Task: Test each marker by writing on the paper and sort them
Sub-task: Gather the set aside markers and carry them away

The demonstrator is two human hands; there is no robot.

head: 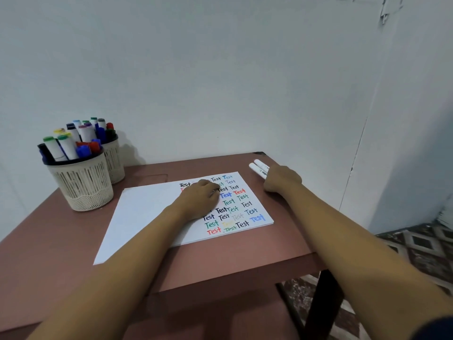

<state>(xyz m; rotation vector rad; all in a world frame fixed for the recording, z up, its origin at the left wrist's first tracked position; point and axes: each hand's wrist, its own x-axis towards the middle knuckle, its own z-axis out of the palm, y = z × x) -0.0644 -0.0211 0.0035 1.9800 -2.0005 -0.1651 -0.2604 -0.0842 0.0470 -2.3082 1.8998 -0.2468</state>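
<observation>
The sheet of white paper (147,212) lies flat on the reddish-brown table (220,266). Its right half carries rows of the word "Test" in black, blue, red, green and yellow; its left half is blank. The left hand (199,200) rests on the written area with the fingers bent down toward the sheet. Whether they pinch anything cannot be told. The right hand (282,179) lies over the near ends of two white-barrelled markers (257,166), which sit side by side, touching, near the table's far right corner, just beside the paper. The fingertips are hidden, so a grip cannot be confirmed. Two cream slotted plastic baskets (83,185) stand at the far left, both filled with upright capped markers. Judged step: sorting, with the white pair forming a separate pile or being taken up for testing. Next move calls for securing one marker, uncapping it, and writing on the blank area while the left hand steadies the sheet.
</observation>
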